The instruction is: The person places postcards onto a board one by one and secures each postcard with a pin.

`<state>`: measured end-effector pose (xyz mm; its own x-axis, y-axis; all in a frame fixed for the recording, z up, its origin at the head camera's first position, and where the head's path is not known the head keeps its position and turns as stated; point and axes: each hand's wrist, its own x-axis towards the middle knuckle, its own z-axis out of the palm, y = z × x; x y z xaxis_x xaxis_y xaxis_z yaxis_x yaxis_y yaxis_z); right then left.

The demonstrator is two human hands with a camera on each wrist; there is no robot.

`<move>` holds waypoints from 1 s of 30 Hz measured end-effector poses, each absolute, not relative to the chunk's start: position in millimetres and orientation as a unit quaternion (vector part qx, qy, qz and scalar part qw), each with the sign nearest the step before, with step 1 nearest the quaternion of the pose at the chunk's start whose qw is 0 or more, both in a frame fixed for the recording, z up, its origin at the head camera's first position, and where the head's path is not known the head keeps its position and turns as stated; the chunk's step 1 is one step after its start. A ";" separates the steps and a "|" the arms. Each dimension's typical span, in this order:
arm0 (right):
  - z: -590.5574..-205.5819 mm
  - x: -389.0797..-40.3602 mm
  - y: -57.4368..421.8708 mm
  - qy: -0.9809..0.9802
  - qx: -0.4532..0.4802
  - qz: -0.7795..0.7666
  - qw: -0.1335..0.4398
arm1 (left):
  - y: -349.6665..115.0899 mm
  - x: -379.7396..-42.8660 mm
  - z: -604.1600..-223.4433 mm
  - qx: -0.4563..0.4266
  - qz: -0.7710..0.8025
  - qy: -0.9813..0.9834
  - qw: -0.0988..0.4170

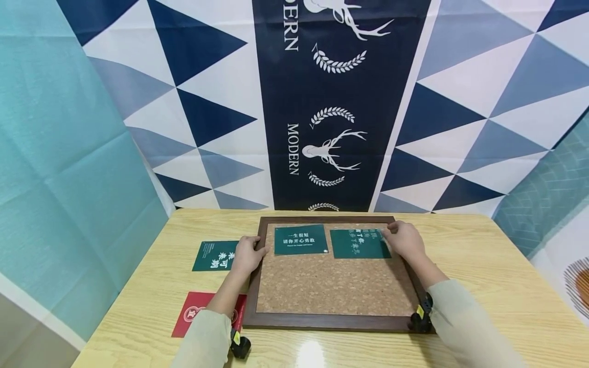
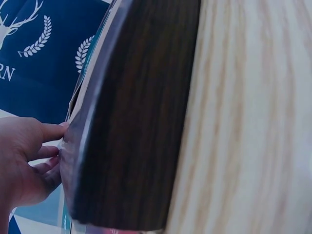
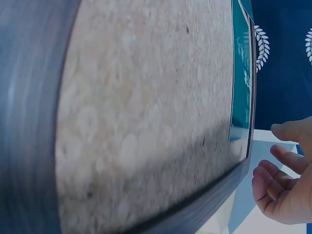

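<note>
Corkboard (image 1: 336, 286): we see it brown-framed on the desk (image 1: 483, 255), lower centre of the head view.
Left hand (image 1: 247, 255): bent fingers touch the board's left rail; we cannot tell whether they pinch it.
Right hand (image 1: 407, 240): at the upper right corner, fingers loosely bent and parted.
Left green card (image 1: 301, 240): on upper cork; we read "一生很短 请你开心勇敢" above tiny English.
Right green card (image 1: 361, 246): beside it; we make out "有了你", the rest blurry.
Outer green card (image 1: 213, 255): left of the board, reading "未来可期".
Red card (image 1: 193, 312): lower left, bearing a white roundel.
Wall cloth (image 1: 333, 92): top centre, "MODERN" sideways.
</note>
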<state>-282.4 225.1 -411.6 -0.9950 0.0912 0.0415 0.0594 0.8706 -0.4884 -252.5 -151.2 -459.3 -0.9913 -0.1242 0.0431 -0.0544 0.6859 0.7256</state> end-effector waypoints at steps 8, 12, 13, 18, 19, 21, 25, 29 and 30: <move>-406.6 -275.6 236.8 -0.968 -0.021 0.248 0.041 | -151.2 -251.9 -458.4 0.050 -0.389 -0.919 0.042; -406.1 -271.8 245.4 -0.968 -0.014 0.247 0.045 | -151.5 -252.0 -458.8 0.050 -0.391 -0.918 0.040; -406.2 -271.0 247.8 -0.968 -0.013 0.245 0.042 | -151.8 -252.3 -458.9 0.049 -0.391 -0.918 0.040; -407.0 -266.1 259.0 -0.971 -0.015 0.237 0.034 | -152.8 -253.8 -460.1 0.048 -0.389 -0.919 0.041; -407.5 -265.3 261.2 -0.971 -0.014 0.235 0.035 | -153.0 -254.1 -460.3 0.049 -0.390 -0.919 0.041; -408.7 -264.1 264.9 -0.972 -0.013 0.232 0.037 | -153.1 -254.2 -460.6 0.048 -0.390 -0.919 0.042; -410.3 -260.9 271.9 -0.973 -0.011 0.228 0.036 | -152.7 -254.2 -460.7 0.049 -0.391 -0.918 0.043; -412.2 -257.3 280.7 -0.973 -0.008 0.227 0.036 | -152.1 -253.9 -461.2 0.046 -0.390 -0.919 0.045; -413.0 -256.7 283.3 -0.974 -0.007 0.226 0.036 | -152.0 -253.9 -461.2 0.046 -0.390 -0.919 0.046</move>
